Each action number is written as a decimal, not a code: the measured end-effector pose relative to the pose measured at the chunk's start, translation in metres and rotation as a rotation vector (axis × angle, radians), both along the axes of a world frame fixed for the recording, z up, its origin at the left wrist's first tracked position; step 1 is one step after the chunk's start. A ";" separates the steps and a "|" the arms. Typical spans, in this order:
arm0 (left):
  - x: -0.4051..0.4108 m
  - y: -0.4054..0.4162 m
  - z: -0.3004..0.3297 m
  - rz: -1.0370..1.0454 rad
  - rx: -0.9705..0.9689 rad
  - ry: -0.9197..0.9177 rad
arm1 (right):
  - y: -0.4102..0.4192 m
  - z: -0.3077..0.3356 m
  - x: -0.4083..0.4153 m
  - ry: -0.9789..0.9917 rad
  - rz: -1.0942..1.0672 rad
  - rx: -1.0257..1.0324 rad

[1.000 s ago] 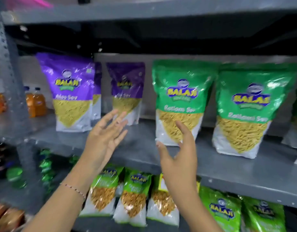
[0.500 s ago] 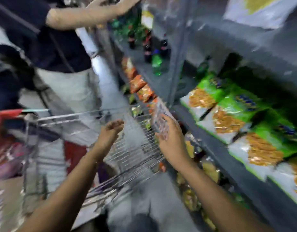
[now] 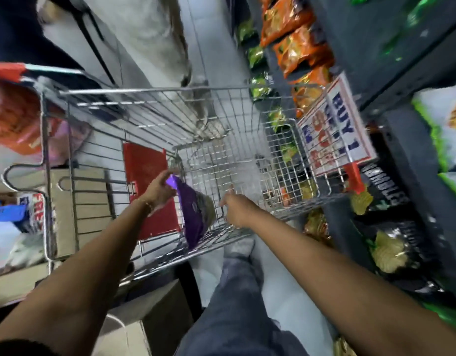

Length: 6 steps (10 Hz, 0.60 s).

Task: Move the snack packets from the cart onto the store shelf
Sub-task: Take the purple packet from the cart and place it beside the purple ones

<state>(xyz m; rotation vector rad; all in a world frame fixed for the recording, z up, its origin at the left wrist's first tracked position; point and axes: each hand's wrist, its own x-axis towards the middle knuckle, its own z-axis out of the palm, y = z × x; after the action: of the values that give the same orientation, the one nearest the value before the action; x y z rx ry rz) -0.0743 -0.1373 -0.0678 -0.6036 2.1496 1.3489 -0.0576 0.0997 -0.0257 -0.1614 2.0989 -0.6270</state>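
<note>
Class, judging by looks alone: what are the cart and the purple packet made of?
Cart: looks like bare metal wire, silvery and shiny, a thin grid of rods catching light.
Purple packet: seemingly glossy plastic film; it shows sheen and bends softly where the left hand grips its top. A clear window seems to show the snack.

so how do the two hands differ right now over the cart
The left hand grips the top edge of the purple snack packet, while the right hand holds nothing. The left hand's wrist carries a thin bracelet; the right hand's wrist looks bare. The left hand sits by the red flap, the right hand nearer the shelf side. Both reach down into the wire cart.
</note>
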 end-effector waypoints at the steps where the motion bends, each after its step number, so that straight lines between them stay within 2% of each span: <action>1: -0.014 0.005 -0.014 -0.107 0.040 0.011 | -0.024 -0.019 -0.004 -0.075 0.136 0.032; 2: -0.022 -0.002 -0.034 -0.254 0.079 -0.011 | -0.040 -0.029 -0.007 -0.099 0.218 -0.014; 3: -0.020 -0.002 -0.049 -0.245 0.078 -0.062 | -0.049 -0.027 -0.011 -0.051 0.287 -0.032; 4: -0.016 0.019 -0.010 -0.178 -0.089 -0.203 | -0.053 -0.022 -0.011 -0.025 0.372 0.047; 5: -0.009 0.022 -0.010 -0.226 -0.117 -0.078 | -0.056 -0.007 -0.008 -0.055 0.259 0.026; 6: -0.011 0.022 -0.005 -0.198 0.003 -0.014 | -0.058 0.009 0.000 0.026 0.179 0.024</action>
<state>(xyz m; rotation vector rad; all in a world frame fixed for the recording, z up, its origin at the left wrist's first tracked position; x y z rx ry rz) -0.0848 -0.1149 -0.0728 -0.3855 2.1330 1.2374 -0.0576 0.0421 -0.0170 -0.3414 2.0878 -0.4950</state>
